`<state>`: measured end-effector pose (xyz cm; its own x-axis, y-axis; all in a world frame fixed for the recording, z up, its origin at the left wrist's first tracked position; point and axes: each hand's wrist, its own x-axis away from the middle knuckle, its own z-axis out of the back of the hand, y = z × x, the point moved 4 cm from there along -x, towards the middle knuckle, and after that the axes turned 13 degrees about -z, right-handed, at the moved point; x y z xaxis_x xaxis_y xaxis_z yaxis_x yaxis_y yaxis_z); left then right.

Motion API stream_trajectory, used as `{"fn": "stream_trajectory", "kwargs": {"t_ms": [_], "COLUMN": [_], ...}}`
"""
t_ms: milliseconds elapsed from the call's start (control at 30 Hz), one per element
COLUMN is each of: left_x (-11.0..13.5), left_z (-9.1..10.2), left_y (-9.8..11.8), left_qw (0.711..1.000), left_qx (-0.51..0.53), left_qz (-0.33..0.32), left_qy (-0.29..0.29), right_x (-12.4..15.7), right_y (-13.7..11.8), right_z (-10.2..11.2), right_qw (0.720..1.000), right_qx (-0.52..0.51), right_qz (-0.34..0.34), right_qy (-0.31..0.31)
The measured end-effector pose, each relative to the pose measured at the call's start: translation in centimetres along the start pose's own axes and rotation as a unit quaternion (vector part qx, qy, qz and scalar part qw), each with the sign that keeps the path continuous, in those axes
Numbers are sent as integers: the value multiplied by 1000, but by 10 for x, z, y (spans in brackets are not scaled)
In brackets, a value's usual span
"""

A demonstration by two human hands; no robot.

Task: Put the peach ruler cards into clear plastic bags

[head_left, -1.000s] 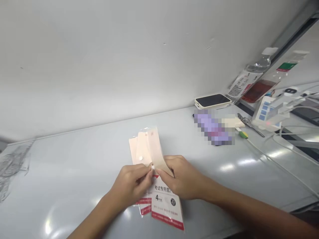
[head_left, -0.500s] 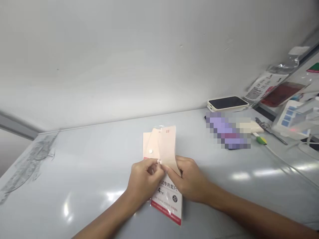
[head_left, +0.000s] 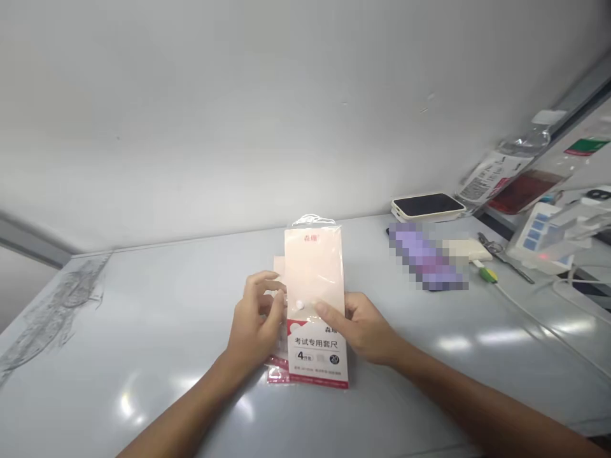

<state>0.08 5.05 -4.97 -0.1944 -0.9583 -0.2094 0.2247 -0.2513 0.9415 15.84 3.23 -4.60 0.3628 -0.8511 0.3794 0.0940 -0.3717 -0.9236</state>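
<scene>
A clear plastic packet of an exam ruler set (head_left: 315, 331) stands on the table, with a pale peach panel, a red-and-white Chinese label and a small white round sticker (head_left: 299, 305). My right hand (head_left: 363, 327) grips its right edge, the thumb lying on the front just below the sticker. My left hand (head_left: 255, 312) is at the packet's left edge, fingers curled and holding nothing. A second, similar packet (head_left: 277, 375) lies mostly hidden behind the first.
The pale grey table (head_left: 143, 318) has a scratched patch at left. At back right are a phone (head_left: 427, 207), a pixelated purple object (head_left: 424, 257), scissors (head_left: 501, 266), a plastic bottle (head_left: 501, 168), a white device (head_left: 539, 238) and a white cable (head_left: 539, 312).
The peach panel, earlier bent up and pinched between both hands, now lies flat on the packet. My hands have moved apart, and the left hand has let go. The view has shifted.
</scene>
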Motion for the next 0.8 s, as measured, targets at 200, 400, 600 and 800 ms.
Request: {"fn": "stream_trajectory", "kwargs": {"t_ms": [200,400,600,800], "left_x": [-8,-9,-17,-17], "left_z": [0,-1,12,16], "left_y": [2,0,4,6], "left_qw": [988,985,988,988], "left_qx": [136,157,109,9], "left_qz": [-5,44,98,142], "left_qy": [-77,-55,-44,-60], "right_x": [-6,-10,-17,-19], "right_y": [2,2,-5,-2], "right_z": [4,6,24,32], "right_qw": [1000,1000,998,991], "right_qx": [-18,-8,54,106], "right_qz": [2,-8,7,-41], "right_qy": [-19,-25,20,65]}}
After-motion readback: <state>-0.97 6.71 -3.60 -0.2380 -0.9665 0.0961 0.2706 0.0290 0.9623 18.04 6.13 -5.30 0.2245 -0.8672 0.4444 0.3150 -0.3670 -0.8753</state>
